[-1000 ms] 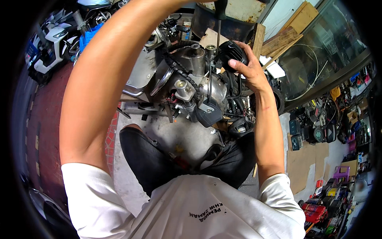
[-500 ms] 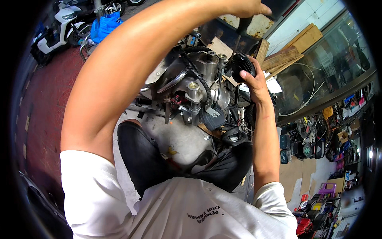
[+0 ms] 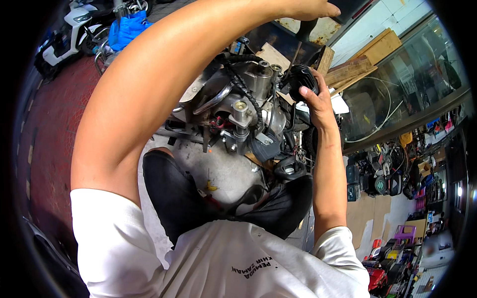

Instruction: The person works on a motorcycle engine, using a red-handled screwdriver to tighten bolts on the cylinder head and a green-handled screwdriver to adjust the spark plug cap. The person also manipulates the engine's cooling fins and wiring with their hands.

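To do this well, I think the shaft (image 3: pixel 298 51) of the screwdriver (image 3: pixel 305 32) should be kept in one straight line with the place where its tip meets, with even pressure from above; if it leans too much, the tip may slip toward the fingers. The right hand (image 3: pixel 322 102) should hold the black finned part (image 3: pixel 304 78) very steady, with its fingers away from the tip.

This part lies inside the right hand, which is clamped on it: the thumb is on the near side, the other fingers go around the right side. The left hand (image 3: pixel 319 9), at the upper edge of the view, is above the part and lies over the top end of the dark handle; its fingers are partly hidden, so I cannot tell if they are closed around it. The shaft is slightly tilted and goes down beside the left side of the part, but the exact end of the tip is not clear. Further left is the metal assembly (image 3: pixel 242 114), apart from the right hand
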A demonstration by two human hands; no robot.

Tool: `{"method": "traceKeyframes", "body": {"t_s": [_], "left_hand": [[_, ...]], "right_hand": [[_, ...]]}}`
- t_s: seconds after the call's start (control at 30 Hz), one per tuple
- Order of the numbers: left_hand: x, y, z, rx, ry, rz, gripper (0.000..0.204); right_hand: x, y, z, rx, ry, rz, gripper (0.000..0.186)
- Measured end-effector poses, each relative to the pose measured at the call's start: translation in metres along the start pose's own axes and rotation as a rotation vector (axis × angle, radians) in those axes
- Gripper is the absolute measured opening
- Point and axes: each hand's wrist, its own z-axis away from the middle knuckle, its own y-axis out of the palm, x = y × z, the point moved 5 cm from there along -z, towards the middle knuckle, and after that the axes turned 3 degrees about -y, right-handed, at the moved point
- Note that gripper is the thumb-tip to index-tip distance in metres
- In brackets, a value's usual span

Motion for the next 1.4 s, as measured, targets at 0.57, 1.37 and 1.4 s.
{"method": "traceKeyframes", "body": {"t_s": [0.57, 1.37, 1.4], "left_hand": [[-0.004, 0.006, -0.002, 0.088, -0.022, -0.025, 0.045], [-0.012, 0.008, -0.021, 0.513, -0.069, 0.415, 0.039], [-0.014, 0.005, -0.011, 0.419, -0.007, 0.388, 0.040]], "right_hand": [[0.003, -0.001, 0.001, -0.015, -0.037, 0.134, 0.080], [-0.002, 0.000, 0.004, -0.049, -0.084, 0.176, 0.081], [-0.001, 0.000, 0.004, -0.049, -0.099, 0.197, 0.081]]}}
